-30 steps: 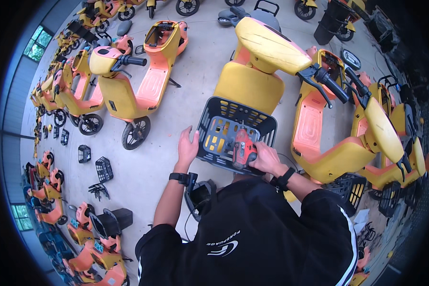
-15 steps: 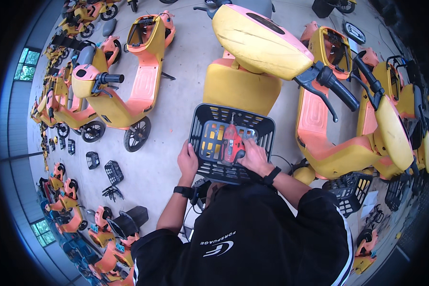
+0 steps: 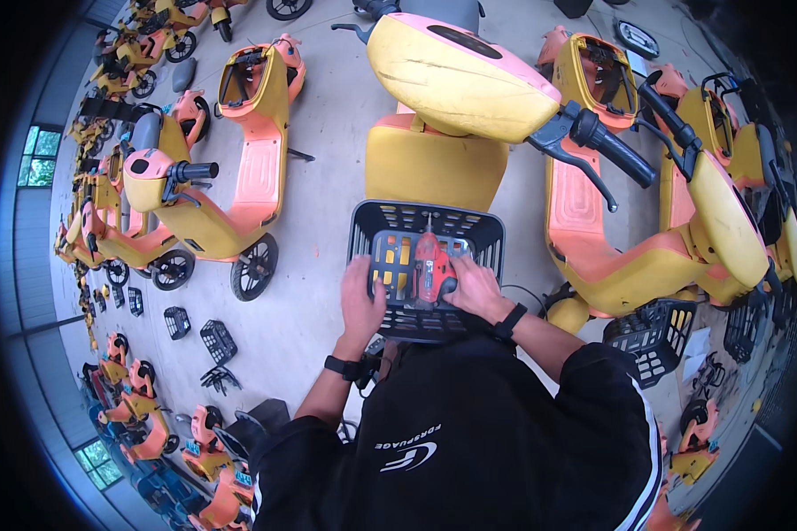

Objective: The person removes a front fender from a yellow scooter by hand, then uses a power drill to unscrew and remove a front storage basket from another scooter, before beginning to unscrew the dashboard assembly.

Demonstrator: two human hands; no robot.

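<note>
A black plastic scooter basket (image 3: 496, 241) is fixed in front of a yellow scooter (image 3: 434, 168), its slotted floor facing up. My right hand (image 3: 476, 290) is closed round the grip of a red cordless drill (image 3: 429, 267) inside the basket. The bit of the drill points at the basket's far wall; I cannot tell whether it touches a screw. My left hand (image 3: 361, 299) straddles the basket's near-left wall, with the fingers at the outside and the thumb on the inner side. Part of that wall is hidden by the hand.
A handlebar grip and brake lever (image 3: 607, 146) reach out at the right of the scooter. Another yellow and pink scooter (image 3: 629, 257) stands to the right, a further scooter (image 3: 257, 177) to the left. Loose black baskets (image 3: 218, 342) lie on the floor at the left; another basket (image 3: 651, 341) is at the right.
My left hand has shifted right and over the basket's left wall. The drill stays in my right hand, a little more upright. The view has shifted slightly.
</note>
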